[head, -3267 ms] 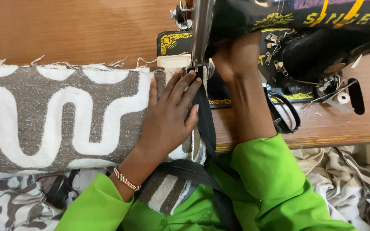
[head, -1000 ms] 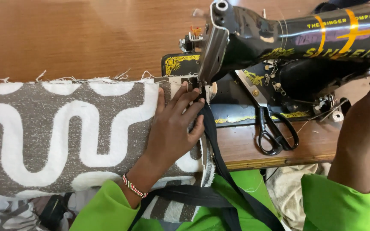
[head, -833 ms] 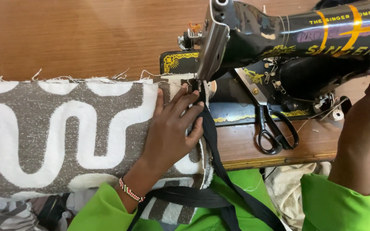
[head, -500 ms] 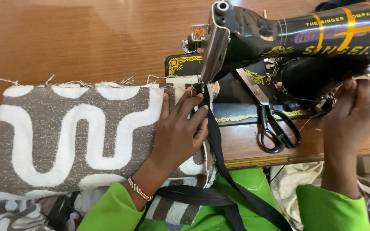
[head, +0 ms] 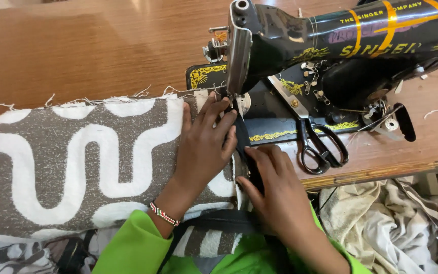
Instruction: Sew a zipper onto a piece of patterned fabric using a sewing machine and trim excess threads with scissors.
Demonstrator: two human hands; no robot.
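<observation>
sleeves: bright green sleeves (head: 128, 248) fill the near edge of the view; a beaded bracelet (head: 164, 214) sits on the left wrist.
right hand: the right hand (head: 275, 190) lies nearest, its thumb and fingers closed in a pinch on the black strap (head: 243, 152), which runs from the lap up toward the needle.
left hand: the left hand (head: 204, 144) lies flat with fingers spread on the fabric panel (head: 87, 162), fingertips close beside the presser foot; it grips nothing, only presses down.
fabric: a grey-brown panel with a white wavy pattern, frayed threads along its far edge, spread on the wooden table (head: 77, 50); its right edge sits under the strap at the needle.
strap position: the strap lies along the panel's right edge, between the two hands.
doing it well: i judge the seam wants the strap kept taut and square on the fabric edge, the flat hand steering without dragging, fingertips clear of the needle.
scissors: black-handled scissors (head: 315, 142) rest on the machine bed, right of the hands.
machine: a black sewing machine (head: 340, 45) with gold ornament stands beyond the hands.
heap: crumpled pale cloth (head: 381, 228) hangs below the table edge on the right.
</observation>
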